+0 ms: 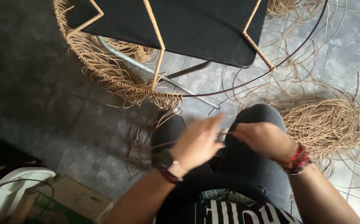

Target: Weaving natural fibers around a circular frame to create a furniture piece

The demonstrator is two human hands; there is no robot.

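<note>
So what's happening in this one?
A seated person works a thin cane strand between the left hand and right hand, held over their lap; motion blur hides the exact grip. In front stands a metal frame with a half-woven cane rim under a black panel. A loose heap of cane strands lies on the tiled floor at their right.
</note>
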